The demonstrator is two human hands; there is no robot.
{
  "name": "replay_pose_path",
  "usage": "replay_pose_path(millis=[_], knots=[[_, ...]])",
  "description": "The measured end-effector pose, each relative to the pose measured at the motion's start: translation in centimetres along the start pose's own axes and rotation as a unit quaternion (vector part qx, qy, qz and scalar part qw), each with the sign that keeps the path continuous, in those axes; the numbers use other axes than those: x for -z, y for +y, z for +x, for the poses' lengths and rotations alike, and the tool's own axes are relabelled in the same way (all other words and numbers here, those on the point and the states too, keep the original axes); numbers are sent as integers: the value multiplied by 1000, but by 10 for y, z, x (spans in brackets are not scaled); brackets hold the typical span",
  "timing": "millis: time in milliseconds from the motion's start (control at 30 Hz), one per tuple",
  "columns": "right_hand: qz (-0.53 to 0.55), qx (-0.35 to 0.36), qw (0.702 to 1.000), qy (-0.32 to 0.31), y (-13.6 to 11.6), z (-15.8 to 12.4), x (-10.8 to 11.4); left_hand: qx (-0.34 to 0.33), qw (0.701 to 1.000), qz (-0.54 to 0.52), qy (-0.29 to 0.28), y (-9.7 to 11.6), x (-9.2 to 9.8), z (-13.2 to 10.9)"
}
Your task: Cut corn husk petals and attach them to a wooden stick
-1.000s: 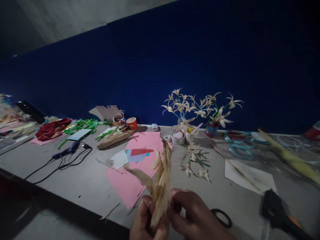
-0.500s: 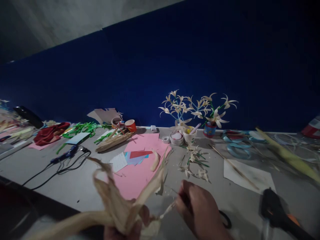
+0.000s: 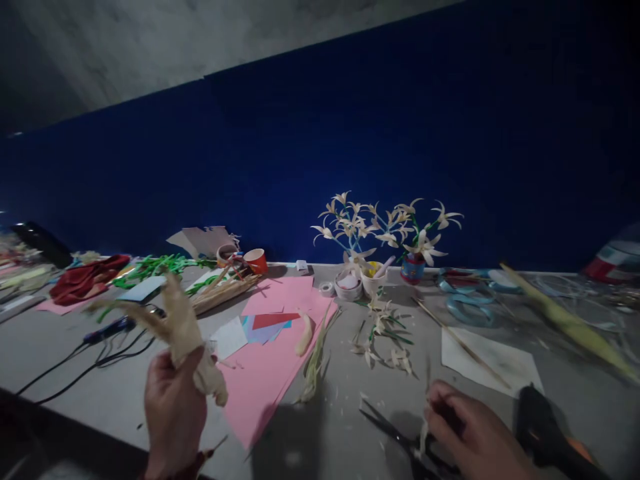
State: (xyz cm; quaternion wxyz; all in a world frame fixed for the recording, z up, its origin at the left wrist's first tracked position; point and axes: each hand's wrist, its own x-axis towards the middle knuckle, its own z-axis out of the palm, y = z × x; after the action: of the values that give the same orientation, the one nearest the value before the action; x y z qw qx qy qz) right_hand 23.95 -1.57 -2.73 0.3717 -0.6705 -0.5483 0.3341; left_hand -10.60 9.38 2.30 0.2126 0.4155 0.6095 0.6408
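My left hand is closed around a bunch of dry, pale husk leaves, holding it up over the left part of the grey table. My right hand rests low at the right, fingers curled on the handles of black scissors whose blades point left along the table; a thin pale strip hangs at its fingers. A split husk piece lies on the edge of the pink paper between my hands.
A black glue gun lies right of my right hand. White paper, small husk flowers, cups with a husk flower bouquet, coloured paper squares, black cables and green strips lie around.
My hands have come apart. The left carried the husk bunch left and up. The right went down to the right onto the scissors. A husk piece now lies on the pink paper.
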Motion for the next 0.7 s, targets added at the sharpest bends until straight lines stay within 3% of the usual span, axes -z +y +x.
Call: replay_pose_path(millis=[100, 167, 267, 333, 433, 467, 533, 600, 700], knots=[[206, -52, 973, -94, 0, -7, 3, 19, 990, 26, -134, -5, -23, 18], [295, -80, 945, -120, -5, -10, 2, 6, 980, 64, -188, -13, -35, 25], [351, -99, 926, -92, -10, -15, 0, -55, 970, 117, -205, -21, -42, 25], [361, -104, 924, -71, -10, -18, -3, -114, 964, 143, -191, -20, -41, 14], [364, -98, 925, -46, -9, -22, -11, -240, 945, 153, -159, -6, -38, -34], [366, -94, 925, -39, -8, -22, -15, -236, 942, 113, -210, 1, -40, -57], [376, -89, 922, -24, -8, -24, -22, -164, 922, 32, -349, 14, -48, -104], [386, -89, 918, -8, -8, -26, -26, -91, 874, -14, -477, 23, -61, -143], [386, -80, 919, 4, -9, -33, -24, 38, 830, -49, -554, 27, -78, -172]])
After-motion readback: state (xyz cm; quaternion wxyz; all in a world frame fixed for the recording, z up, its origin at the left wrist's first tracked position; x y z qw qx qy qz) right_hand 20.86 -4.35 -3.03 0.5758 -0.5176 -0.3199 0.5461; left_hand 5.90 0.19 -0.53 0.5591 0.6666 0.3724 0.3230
